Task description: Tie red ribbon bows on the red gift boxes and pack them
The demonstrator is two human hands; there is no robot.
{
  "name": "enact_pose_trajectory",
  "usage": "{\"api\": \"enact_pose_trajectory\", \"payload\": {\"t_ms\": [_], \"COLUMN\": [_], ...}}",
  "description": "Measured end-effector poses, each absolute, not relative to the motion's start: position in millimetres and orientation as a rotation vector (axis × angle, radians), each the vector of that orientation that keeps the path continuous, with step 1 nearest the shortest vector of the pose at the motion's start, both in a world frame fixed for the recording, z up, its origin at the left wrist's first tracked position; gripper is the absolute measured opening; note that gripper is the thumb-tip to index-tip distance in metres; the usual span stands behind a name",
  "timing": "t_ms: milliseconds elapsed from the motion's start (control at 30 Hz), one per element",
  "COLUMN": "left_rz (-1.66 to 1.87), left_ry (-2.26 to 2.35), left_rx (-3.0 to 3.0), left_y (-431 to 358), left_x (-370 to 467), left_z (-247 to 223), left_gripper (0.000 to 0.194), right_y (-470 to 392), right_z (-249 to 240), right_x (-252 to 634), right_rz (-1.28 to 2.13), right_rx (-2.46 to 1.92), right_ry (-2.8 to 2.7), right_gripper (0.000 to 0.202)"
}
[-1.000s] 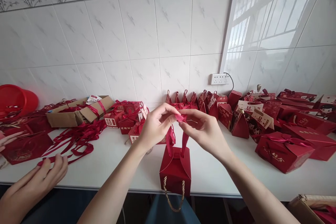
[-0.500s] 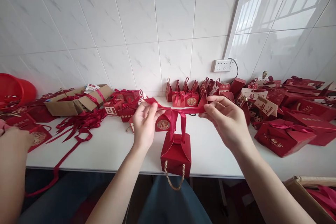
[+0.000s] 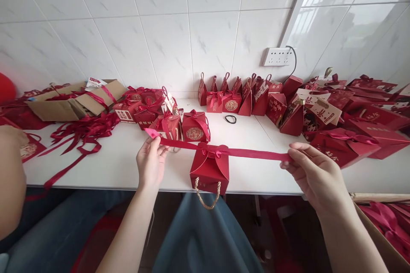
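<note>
A red gift box (image 3: 209,170) with a gold rope handle (image 3: 207,205) sits at the table's front edge, in the middle. Its top is crossed by a dark red ribbon (image 3: 256,154), stretched out to both sides from a knot at the box top. My left hand (image 3: 152,160) pinches the ribbon's left end between thumb and fingers. Out to the right, my right hand (image 3: 312,170) pinches the other end. Both hands are raised above the table. Just behind the box stands a red box with a gold round print (image 3: 194,127).
Red boxes (image 3: 346,143) crowd the right side. Loose ribbons (image 3: 86,130) and a cardboard box (image 3: 77,104) lie left. A black band (image 3: 230,119) is on the white table (image 3: 253,175). Another person's arm (image 3: 11,179) is at far left. An open carton (image 3: 384,239) stands lower right.
My hands have moved apart and down, pulling the ribbon wide. The raised ribbon loop is now a tight knot lying on the box top. The view has tilted down.
</note>
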State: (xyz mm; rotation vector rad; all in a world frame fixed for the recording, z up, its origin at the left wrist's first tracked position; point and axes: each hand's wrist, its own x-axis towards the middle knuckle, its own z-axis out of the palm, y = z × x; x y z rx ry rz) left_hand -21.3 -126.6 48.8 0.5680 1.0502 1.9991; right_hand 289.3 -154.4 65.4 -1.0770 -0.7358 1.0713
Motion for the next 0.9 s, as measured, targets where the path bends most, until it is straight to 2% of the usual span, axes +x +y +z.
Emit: {"api": "enact_pose_trajectory", "payload": {"t_ms": [567,900], "left_rz": [1.919,1.839], "left_ry": [1.216,1.287], "left_rx": [0.493,0.606], "left_y": [-138,-150], "left_x": [-41,-46], "left_z": [19,5], "left_gripper": [0.027,0.033], "right_y": [-165,-171], "right_z": [30,2], "right_x": [313,324], "right_rz": [1.036,0.987], "right_rx": [-1.288,-1.391], "right_ry": [-0.686,-0.782], "right_gripper": [0.050,0.044]}}
